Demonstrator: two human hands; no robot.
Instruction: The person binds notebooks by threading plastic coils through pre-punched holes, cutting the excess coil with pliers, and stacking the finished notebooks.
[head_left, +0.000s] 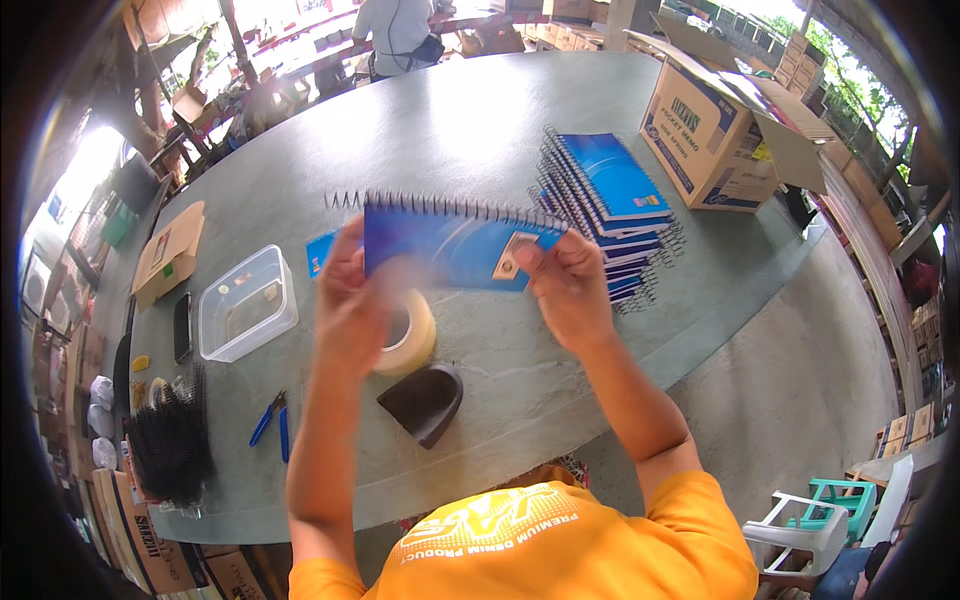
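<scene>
**Blue notebook (450,238) held at both ends above the table (530,390)**

The left hand (345,290), blurred, has its fingers closed on the notebook's left end; the right hand (572,288) pinches the other end, thumb on the cover. A wire spiral (460,208) lines the notebook's upper edge and juts past its left end. On the table, a black bundle (170,445) lies at the near left corner, with blue pliers (284,435) and a dark block (425,400) farther along the near edge. Past the block, a tape roll (423,340) is partly hidden by the left arm. A clear tub (250,335) stands toward the left edge. Toward the right edge is a stack of blue notebooks (615,180); beyond it, an open carton (700,135).
</scene>
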